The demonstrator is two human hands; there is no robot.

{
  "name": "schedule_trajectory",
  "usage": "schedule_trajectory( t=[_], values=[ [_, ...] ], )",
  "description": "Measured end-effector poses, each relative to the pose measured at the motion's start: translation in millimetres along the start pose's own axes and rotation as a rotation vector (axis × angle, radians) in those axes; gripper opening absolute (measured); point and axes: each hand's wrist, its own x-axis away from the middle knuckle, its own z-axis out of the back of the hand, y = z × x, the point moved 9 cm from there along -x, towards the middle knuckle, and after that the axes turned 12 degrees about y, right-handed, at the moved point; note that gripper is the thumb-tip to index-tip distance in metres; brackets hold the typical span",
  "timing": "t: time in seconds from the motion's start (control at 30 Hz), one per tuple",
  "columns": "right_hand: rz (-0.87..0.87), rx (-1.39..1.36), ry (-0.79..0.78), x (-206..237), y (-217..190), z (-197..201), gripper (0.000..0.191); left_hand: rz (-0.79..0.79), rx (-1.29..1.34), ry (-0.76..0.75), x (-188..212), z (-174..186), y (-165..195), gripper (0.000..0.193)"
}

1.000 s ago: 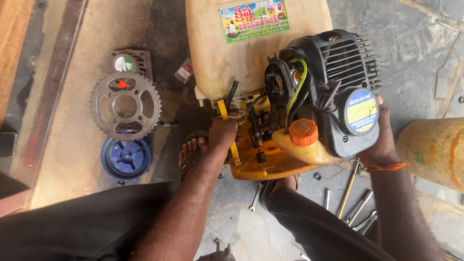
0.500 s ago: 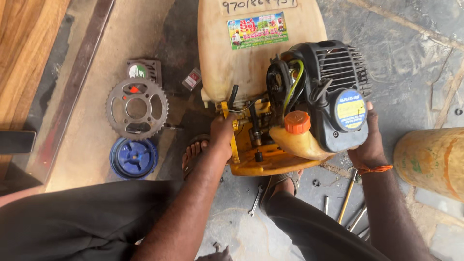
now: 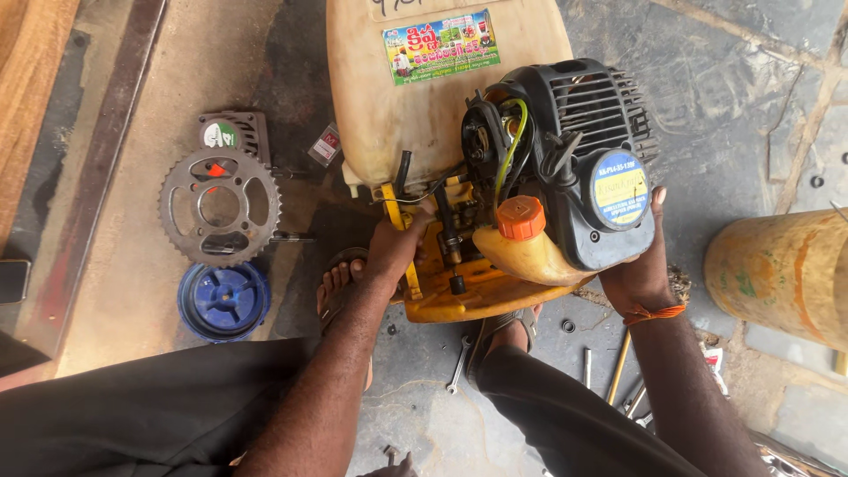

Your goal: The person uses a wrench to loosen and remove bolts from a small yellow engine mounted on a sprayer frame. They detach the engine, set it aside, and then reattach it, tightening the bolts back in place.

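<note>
Since the earlier frame the engine (image 3: 565,168) sits slightly lower in view; both hands hold as before. Left hand (image 3: 395,247): fingers closed on the yellow frame (image 3: 459,296) beneath the cream tank (image 3: 397,115). Right hand (image 3: 640,265): fingers wrapped against the engine's black housing, steadying it on the floor; sprocket (image 3: 221,206) and blue cap (image 3: 223,300) lie well apart.

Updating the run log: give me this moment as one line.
left hand: on yellow frame, by the pump parts | right hand: gripping black engine | sprocket, blue cap: floor
</note>
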Motion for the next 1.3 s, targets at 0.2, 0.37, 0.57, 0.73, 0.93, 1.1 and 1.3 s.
schedule_trajectory(
  t=[0.2,0.37,0.57,0.73,0.93,1.1,1.3],
  values=[
    [0.033,-0.105,0.010,-3,0,2,0.070,-0.025,-0.037,0.068,5,0,-5,0.037],
    [0.062,-0.089,0.102,6,0,0,0.081,-0.162,0.111,0.165,7,-1,-7,0.032],
    [0.141,-0.041,-0.021,8,-27,-25,0.084,-0.148,0.242,0.034,-4,-16,-19,0.036],
    [0.264,-0.038,-0.018,1,-32,-24,0.072,-0.095,0.180,0.037,0,-18,-13,0.036],
    [0.201,-0.136,0.110,-2,-17,2,0.074,-0.078,-0.118,0.129,4,-5,-17,0.061],
    [0.211,-0.099,0.153,-5,-16,6,0.086,-0.142,-0.319,0.209,-10,-2,-23,0.060],
    [0.257,0.113,0.072,-5,1,-8,0.080,-0.174,-0.339,0.242,-9,-6,-26,0.041]
  ],
)
